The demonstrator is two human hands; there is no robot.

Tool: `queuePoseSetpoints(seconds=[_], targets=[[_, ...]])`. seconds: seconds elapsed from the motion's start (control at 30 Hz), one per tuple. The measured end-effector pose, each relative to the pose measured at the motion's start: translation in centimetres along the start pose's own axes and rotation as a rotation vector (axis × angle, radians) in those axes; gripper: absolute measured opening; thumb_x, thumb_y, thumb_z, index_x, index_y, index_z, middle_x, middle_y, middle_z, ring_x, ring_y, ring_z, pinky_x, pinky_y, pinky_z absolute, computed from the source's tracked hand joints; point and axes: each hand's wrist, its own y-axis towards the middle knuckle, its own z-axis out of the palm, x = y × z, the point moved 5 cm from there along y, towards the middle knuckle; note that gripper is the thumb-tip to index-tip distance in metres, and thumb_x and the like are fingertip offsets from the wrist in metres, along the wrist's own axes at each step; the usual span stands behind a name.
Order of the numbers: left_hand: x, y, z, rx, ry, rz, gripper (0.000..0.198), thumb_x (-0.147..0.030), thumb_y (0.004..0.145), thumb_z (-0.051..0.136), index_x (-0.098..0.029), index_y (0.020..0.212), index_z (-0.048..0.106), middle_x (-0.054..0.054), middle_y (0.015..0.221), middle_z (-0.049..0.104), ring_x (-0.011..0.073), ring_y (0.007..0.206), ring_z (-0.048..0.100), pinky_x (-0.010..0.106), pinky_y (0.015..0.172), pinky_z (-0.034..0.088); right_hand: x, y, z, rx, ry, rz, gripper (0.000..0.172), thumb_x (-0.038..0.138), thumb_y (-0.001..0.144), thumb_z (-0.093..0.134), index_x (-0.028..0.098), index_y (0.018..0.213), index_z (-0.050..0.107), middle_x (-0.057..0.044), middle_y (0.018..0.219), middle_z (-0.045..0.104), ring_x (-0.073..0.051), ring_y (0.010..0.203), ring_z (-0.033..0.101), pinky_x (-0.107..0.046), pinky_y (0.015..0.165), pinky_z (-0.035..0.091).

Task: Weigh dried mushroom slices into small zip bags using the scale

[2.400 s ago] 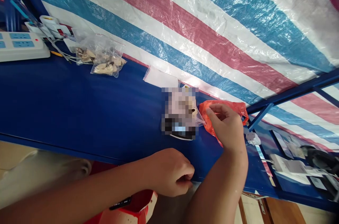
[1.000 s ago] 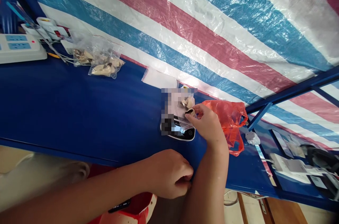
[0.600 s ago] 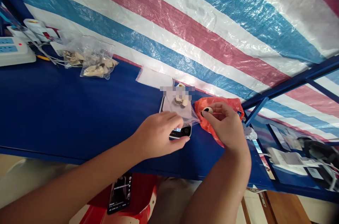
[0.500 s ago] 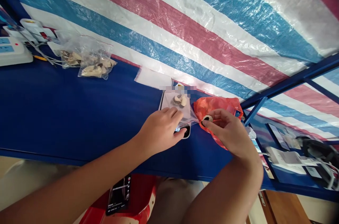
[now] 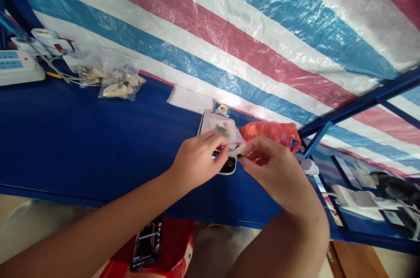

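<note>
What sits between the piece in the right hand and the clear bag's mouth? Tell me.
Nothing visible. The right hand pinches the small piece at the opening of the clear bag, which the left hand holds over the scale. The orange bag lies behind, off the path.

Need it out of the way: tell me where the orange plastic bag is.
In the head view, the orange plastic bag lies on the blue table right of the small scale, just beyond the right hand.

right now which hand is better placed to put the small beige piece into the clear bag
Right, probably: the right hand pinches the small beige piece beside the mouth of the clear plastic bag, while the left hand is busy gripping that bag's edge.
</note>
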Motion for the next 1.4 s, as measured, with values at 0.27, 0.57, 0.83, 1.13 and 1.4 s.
queuePoseSetpoints(seconds=[0.27,0.57,0.83,1.13,1.4], targets=[[0.0,0.9,-0.9,-0.074,-0.128,-0.061,0.010,-0.018,0.095,0.064,-0.019,0.085,0.064,-0.001,0.082,0.072,0.0079,0.061,0.059,0.023,0.058,0.042,1.7,0.2,0.5,-0.166,-0.131,0.009,0.011,0.028,0.079,0.071,0.029,0.085,0.080,-0.001,0.082,0.080,-0.025,0.072,0.075,-0.034,0.062,0.052],[0.8,1.3,-1.2,-0.102,-0.255,-0.109,0.008,-0.015,0.093,0.066,-0.018,0.085,0.067,-0.002,0.077,0.070,0.0081,0.061,0.059,0.022,0.058,0.044,1.9,0.7,1.1,-0.377,-0.063,0.061,0.018,0.036,0.087,0.070,0.025,0.098,0.080,-0.008,0.082,0.080,-0.031,0.079,0.078,-0.043,0.072,0.058],[1.6,1.4,-1.1,-0.083,-0.265,-0.156,0.009,-0.022,0.096,0.066,-0.019,0.088,0.070,0.000,0.083,0.074,0.0091,0.062,0.058,0.024,0.059,0.044,1.6,0.3,1.1,-0.188,-0.031,-0.065,0.023,0.036,0.097,0.058,0.025,0.100,0.078,-0.008,0.103,0.080,-0.027,0.093,0.076,-0.041,0.081,0.058],[1.5,0.9,0.3,0.221,-0.056,0.033,0.021,-0.038,0.096,0.068,-0.018,0.100,0.072,0.005,0.094,0.076,0.0212,0.088,0.071,0.033,0.074,0.050,-0.1,1.5,2.7,0.013,-0.092,-0.042,0.033,0.027,0.098,0.047,0.027,0.113,0.077,-0.007,0.115,0.079,-0.029,0.109,0.074,-0.045,0.093,0.056],[-1.9,-2.7,-1.4,0.195,-0.111,0.163,0.035,-0.026,0.100,0.054,-0.019,0.066,0.052,-0.001,0.063,0.056,0.0123,0.060,0.052,0.031,0.058,0.036,-1.6,-1.9,-3.0,-0.178,-0.001,0.143,0.027,0.049,0.093,0.061,0.026,0.093,0.074,-0.003,0.079,0.072,-0.023,0.073,0.068,-0.035,0.065,0.054]])
